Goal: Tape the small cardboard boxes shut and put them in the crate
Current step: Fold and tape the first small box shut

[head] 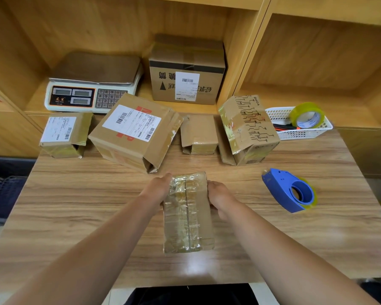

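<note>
A small cardboard box (187, 213) covered in old yellowish tape lies on the wooden table (75, 205) in front of me, its top flaps meeting along a centre seam. My left hand (157, 189) holds its left side near the far end. On the right side my right hand (220, 198) holds it, fingers curled round the edge. A blue tape dispenser (289, 190) lies to the right, apart from both hands. Several more boxes stand in a row behind: a small labelled box (65, 134), a larger labelled box (134, 130), a small plain box (198, 134) and a printed box (249, 128).
A dark crate (2, 190) sits low beside the table's left edge. A white basket (299, 126) at the back right holds a tape roll (307, 115) and pens. On the shelf behind stand a weighing scale (92, 84) and a big carton (186, 71).
</note>
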Motion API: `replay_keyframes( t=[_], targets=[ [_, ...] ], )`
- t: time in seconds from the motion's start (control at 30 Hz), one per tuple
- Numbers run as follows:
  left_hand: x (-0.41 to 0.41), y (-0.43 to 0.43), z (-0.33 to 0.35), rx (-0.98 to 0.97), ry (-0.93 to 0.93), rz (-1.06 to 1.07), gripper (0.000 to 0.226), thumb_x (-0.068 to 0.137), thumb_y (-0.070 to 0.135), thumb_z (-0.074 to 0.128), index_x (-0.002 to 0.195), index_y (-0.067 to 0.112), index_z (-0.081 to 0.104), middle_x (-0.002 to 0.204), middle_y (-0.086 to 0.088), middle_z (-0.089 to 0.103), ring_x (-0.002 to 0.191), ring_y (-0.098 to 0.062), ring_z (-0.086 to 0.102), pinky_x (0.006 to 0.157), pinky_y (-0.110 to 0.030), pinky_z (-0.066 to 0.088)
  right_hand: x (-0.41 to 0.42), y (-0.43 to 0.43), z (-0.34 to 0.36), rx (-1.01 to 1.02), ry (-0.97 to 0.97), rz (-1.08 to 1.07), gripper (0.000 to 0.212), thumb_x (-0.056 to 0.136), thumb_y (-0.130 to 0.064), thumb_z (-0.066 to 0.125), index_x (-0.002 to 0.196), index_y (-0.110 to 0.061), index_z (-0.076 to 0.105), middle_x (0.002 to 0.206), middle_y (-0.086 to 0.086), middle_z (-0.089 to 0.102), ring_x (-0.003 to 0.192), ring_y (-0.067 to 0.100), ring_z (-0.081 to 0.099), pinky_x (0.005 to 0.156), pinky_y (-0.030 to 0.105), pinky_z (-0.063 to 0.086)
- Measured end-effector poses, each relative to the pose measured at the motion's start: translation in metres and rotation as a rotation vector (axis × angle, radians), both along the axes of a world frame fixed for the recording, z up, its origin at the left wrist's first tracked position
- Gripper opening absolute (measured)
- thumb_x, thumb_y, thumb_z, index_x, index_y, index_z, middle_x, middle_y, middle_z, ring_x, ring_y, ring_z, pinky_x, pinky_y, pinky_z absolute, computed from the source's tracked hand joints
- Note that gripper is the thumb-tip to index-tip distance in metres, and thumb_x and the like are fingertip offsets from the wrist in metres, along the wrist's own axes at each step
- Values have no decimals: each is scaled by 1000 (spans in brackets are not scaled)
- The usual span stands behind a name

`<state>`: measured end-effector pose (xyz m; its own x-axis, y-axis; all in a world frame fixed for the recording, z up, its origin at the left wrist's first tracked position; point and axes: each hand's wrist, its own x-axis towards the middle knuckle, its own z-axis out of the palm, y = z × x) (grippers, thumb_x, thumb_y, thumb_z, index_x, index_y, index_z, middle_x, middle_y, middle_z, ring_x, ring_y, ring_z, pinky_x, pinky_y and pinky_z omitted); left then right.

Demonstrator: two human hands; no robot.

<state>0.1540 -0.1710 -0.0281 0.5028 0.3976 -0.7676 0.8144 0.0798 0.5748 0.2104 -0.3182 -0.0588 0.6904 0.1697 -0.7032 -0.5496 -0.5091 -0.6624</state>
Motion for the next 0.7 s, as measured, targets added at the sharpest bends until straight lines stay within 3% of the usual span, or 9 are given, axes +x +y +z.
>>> replay_keyframes(
  t=[0.07,0.13,0.23,0.33,0.43,0.53,0.63,0.7],
  targets=[
    [0,-2,4,-5,-38,13,36,99,43,38,105,10,50,84,-2,46,76,-18,44,77,-33,34,-2,-3,10,44,-31,-48,34,104,-22,26,96,-15,59,86,3,62,79,16,55,67,26,45],
    [1,-4,11,-26,-135,30,28,97,38,42,90,13,53,85,-3,49,75,-16,44,73,-32,33,-1,-6,19,106,-60,-133,34,103,-26,29,90,-19,60,86,2,64,81,17,58,74,30,47],
    [4,-5,21,-51,-340,82,25,94,34,52,106,14,62,101,-3,61,83,-15,54,69,-29,37,5,-9,38,238,-70,-279,31,102,-36,37,95,-23,64,98,2,68,97,21,61,95,41,47],
    [3,-7,25,-117,-487,117,20,90,24,61,110,27,58,104,9,62,81,-2,59,65,-18,42,9,-13,55,382,-132,-357,17,101,-36,42,98,-28,57,99,-5,64,93,11,58,95,36,44],
    [-5,-12,27,-166,-613,73,46,86,7,63,127,23,53,117,16,62,106,2,58,89,-22,49,7,-20,64,450,-197,-358,24,100,-31,46,110,-13,59,98,1,66,92,15,60,85,34,47],
    [-18,-14,28,-159,-654,-28,62,83,-8,57,133,26,43,120,31,56,111,16,49,97,-18,42,3,-27,62,421,-251,-305,23,99,-27,49,105,-8,60,100,4,68,98,19,62,77,31,49],
    [-29,-12,26,-85,-568,-205,92,78,-5,61,149,36,19,149,12,31,132,-4,35,107,-35,38,-2,-35,60,327,-319,-145,16,92,-27,59,106,-18,60,111,1,64,106,17,61,91,31,49],
    [-34,-13,25,24,-545,-382,102,75,1,63,149,42,7,153,21,13,139,-7,24,109,-37,35,-5,-40,64,236,-370,42,34,89,-32,64,120,-24,53,119,-4,57,108,11,57,94,26,46]
  ],
)
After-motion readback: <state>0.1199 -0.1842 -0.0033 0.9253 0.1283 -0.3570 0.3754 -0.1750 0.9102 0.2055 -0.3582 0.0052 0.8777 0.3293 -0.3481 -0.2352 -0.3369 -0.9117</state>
